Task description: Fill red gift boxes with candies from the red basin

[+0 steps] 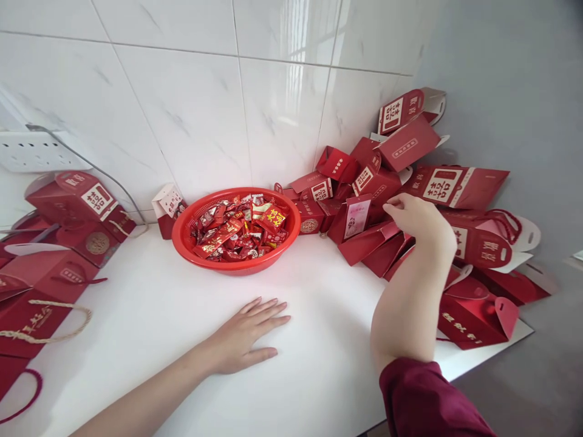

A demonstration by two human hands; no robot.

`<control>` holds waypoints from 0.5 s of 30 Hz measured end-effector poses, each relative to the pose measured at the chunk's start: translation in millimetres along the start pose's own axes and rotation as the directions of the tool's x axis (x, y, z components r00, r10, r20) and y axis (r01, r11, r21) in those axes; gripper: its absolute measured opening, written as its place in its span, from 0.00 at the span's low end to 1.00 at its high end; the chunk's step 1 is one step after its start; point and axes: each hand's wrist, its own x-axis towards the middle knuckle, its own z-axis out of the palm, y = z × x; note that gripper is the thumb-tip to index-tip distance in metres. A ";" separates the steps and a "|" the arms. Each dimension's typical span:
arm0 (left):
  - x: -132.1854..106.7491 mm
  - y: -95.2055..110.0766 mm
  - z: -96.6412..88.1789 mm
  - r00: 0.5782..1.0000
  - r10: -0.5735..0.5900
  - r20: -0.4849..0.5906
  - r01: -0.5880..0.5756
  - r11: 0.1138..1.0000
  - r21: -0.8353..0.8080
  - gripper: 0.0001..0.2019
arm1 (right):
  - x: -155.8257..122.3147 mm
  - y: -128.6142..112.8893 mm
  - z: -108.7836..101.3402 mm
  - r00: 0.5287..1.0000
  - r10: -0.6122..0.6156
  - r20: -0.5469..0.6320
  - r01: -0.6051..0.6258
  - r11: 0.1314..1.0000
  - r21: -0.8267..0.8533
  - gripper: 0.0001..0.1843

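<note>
My left hand [248,340] lies flat on the white tabletop [314,364], fingers spread, holding nothing. In front of it stands a red plastic basket [237,267] with a perforated wall, filled with wrapped candies [241,227] in red, gold and white. My right hand [416,215] reaches into the pile of red paper gift boxes on the right. Its fingers are bent together near a box with a pink panel [357,217] and an open red box [371,240]. What they grip, if anything, is hidden.
More red gift boxes [68,200] with rope handles crowd the left side. A small white-and-red box [167,206] stands behind the basket. White wall tiles [191,109] rise at the back, with a socket panel [39,152] and a grey cable [98,164] at left.
</note>
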 end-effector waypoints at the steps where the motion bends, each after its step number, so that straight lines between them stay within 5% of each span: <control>1: -0.1 -0.2 0.2 1.000 0.003 -0.008 -0.003 1.000 -0.001 0.31 | 2.9 -1.2 4.0 0.999 0.029 0.024 -0.029 0.999 -0.032 0.26; 6: -0.5 1.9 0.3 1.000 -0.010 0.016 0.010 1.000 0.005 0.31 | 17.0 -13.2 35.7 0.989 0.134 0.068 -0.126 0.986 -0.106 0.29; 11: -0.8 2.1 0.4 1.000 -0.005 0.010 0.005 1.000 -0.011 0.31 | 33.1 -26.2 76.5 0.908 0.397 0.135 -0.359 0.902 -0.237 0.28; 15: -0.9 0.9 0.6 1.000 -0.009 0.014 0.009 1.000 -0.010 0.31 | 39.9 -25.1 89.6 0.868 0.479 0.131 -0.433 0.859 -0.272 0.25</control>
